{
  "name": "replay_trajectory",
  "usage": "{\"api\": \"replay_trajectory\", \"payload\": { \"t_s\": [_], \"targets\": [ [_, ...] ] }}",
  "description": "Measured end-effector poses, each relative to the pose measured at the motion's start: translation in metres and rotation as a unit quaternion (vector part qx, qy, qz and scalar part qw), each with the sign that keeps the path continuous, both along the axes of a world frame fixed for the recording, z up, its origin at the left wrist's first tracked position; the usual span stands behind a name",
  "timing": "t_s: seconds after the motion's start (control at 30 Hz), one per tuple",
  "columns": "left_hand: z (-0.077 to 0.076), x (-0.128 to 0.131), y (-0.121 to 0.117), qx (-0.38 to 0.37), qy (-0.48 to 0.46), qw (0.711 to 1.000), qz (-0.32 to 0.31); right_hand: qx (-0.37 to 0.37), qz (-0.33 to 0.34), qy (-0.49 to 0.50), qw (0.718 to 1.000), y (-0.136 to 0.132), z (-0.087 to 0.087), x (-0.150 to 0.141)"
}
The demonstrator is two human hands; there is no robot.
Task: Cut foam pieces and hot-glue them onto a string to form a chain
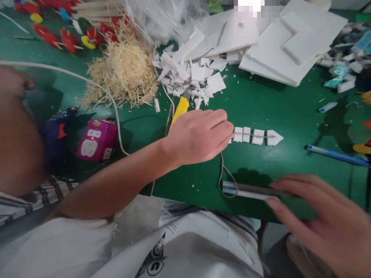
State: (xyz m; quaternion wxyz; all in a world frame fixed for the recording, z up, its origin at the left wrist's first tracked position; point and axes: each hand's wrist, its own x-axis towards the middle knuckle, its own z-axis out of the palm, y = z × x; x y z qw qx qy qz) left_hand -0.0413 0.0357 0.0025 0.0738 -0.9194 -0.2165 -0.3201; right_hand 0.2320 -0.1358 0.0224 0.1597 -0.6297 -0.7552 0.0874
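Partly blurred, right hand (327,220) with fingers spread over grey tool (249,190), grip unclear. Left hand (199,135) pinching skewer (255,135) threaded through foam pieces (257,137). Green table (261,100) beyond skewer strewn with foam scraps (188,75).

Garment print: a round emblem (155,262) is seen on the white cloth at the lower edge; one character resembling a "u" is made out in it, and nothing further can be read.
Power strip: the pink power strip (97,139) bears white socket faces and a small orange mark on top; no lettering can be read on it.
Pens: the blue pen (337,155) and the smaller marker (327,107) carry no marking that can be read.
Foam pieces: no writing is observed on the row of white foam pieces (256,136).
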Motion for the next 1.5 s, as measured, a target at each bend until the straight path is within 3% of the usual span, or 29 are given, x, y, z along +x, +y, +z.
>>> {"api": "replay_trajectory", "payload": {
  "t_s": [0.07,0.2,0.33,0.5,0.63,0.73,0.9,0.97,1.0,1.03,1.1,1.2,1.3,1.4,1.5],
  "targets": [
    [0.0,0.001,-0.002,0.002,-0.003,1.0,-0.007,0.001,0.122,-0.012,0.992,0.023,-0.001,-0.034],
    [0.001,0.005,-0.01,0.009,-0.008,0.999,-0.03,-0.022,0.132,-0.027,0.991,0.054,-0.008,-0.062],
    [0.003,0.008,-0.02,-0.008,-0.01,0.999,-0.047,-0.081,0.132,0.008,0.988,0.058,-0.012,-0.054],
    [0.005,0.014,-0.025,-0.066,-0.041,0.995,-0.054,-0.145,0.104,0.163,0.97,0.062,-0.004,-0.046],
    [0.005,0.019,-0.027,-0.16,-0.051,0.983,-0.077,-0.13,0.043,0.255,0.957,0.064,0.006,-0.043],
    [0.002,0.023,-0.032,-0.215,-0.041,0.971,-0.098,-0.114,0.01,0.272,0.955,0.062,0.009,-0.038],
    [0.008,0.02,-0.034,-0.129,0.001,0.982,-0.135,-0.172,0.035,0.211,0.962,0.058,0.013,-0.029],
    [0.023,0.014,-0.027,-0.118,0.043,0.99,-0.068,-0.172,0.032,0.174,0.969,0.06,0.02,-0.023],
    [0.032,0.011,-0.022,-0.14,0.09,0.986,0.023,-0.154,0.018,0.157,0.975,0.062,0.025,-0.02],
    [0.043,0.007,-0.017,-0.171,0.153,0.962,0.148,-0.138,-0.005,0.134,0.981,0.066,0.031,-0.016],
    [0.062,0.001,-0.004,-0.257,0.292,0.845,0.366,-0.096,-0.058,0.082,0.99,0.078,0.04,-0.008],
    [0.073,-0.005,0.01,-0.301,0.319,0.781,0.444,-0.077,-0.134,-0.015,0.988,0.101,0.042,0.008],
    [0.064,-0.007,0.016,-0.348,0.353,0.73,0.47,-0.054,-0.202,-0.018,0.978,0.117,0.029,0.021],
    [0.05,-0.008,0.019,-0.364,0.34,0.725,0.475,0.002,-0.226,0.017,0.974,0.123,0.012,0.028],
    [0.049,-0.009,0.019,-0.378,0.316,0.724,0.484,0.013,-0.23,0.046,0.972,0.124,0.006,0.03]
  ]
}}
